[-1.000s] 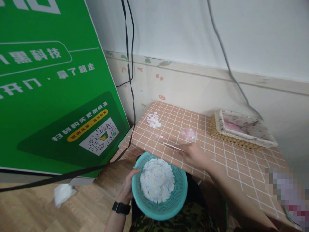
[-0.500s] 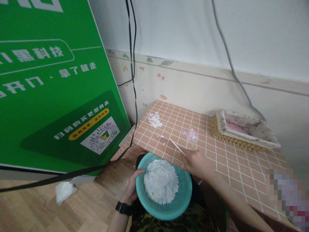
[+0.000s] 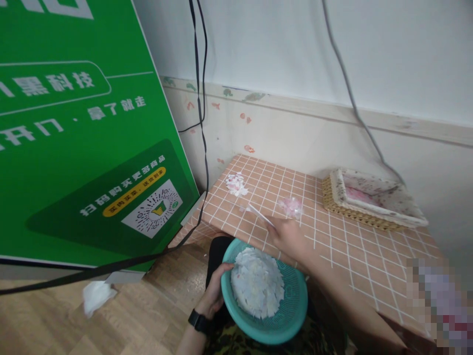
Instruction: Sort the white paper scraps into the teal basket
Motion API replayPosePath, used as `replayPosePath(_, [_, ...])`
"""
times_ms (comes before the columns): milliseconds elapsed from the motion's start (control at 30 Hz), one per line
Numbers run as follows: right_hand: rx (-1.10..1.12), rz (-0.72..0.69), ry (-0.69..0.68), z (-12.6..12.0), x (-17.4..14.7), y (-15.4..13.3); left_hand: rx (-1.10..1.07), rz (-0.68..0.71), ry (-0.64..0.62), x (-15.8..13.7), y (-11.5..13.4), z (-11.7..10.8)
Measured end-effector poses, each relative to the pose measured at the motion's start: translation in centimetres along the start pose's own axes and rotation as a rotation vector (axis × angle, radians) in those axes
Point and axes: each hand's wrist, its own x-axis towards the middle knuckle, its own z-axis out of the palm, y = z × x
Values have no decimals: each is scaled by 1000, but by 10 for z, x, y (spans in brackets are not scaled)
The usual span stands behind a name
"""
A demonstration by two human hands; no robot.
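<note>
My left hand (image 3: pixel 218 286) grips the left rim of a round turquoise plastic basket (image 3: pixel 301 301), thumb over the edge. The basket rests on my lap, tilted, with a heap of white paper-like scraps (image 3: pixel 256 283) inside. In my right hand (image 3: pixel 288 236), above the table's front edge, is a thin white stick (image 3: pixel 260 215) pointing forward and left. Its tip is close to a few small pale bits on the table. Beyond it lies a pile of white and pink scraps (image 3: pixel 236 183). Right of the stick is a clear packet with pink pieces (image 3: pixel 291 206).
The table (image 3: pixel 347 246) has a brown gridded cover. A cloth-lined wicker basket (image 3: pixel 369 217) with pink content stands against the wall. On the left are a green printed panel (image 3: pixel 121 118), hanging black cables (image 3: pixel 201 123) and a crumpled white bag (image 3: pixel 98 297) on the floor.
My right hand has moved left with the stick, whose tip is now farther left and forward. The turquoise basket and my left hand have shifted right and slightly down.
</note>
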Motion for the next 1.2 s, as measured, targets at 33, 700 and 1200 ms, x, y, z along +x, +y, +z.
replayPosePath(33, [-28,7,-16,-2,3,5,-5,4,5,1,1,-2])
replayPosePath(700, [33,-78,-97,-18,19,18,-38,116,78,-10,26,-16])
replayPosePath(1200, [125,-139,-159,-20,20,8,-78,201,130,-21,47,-24])
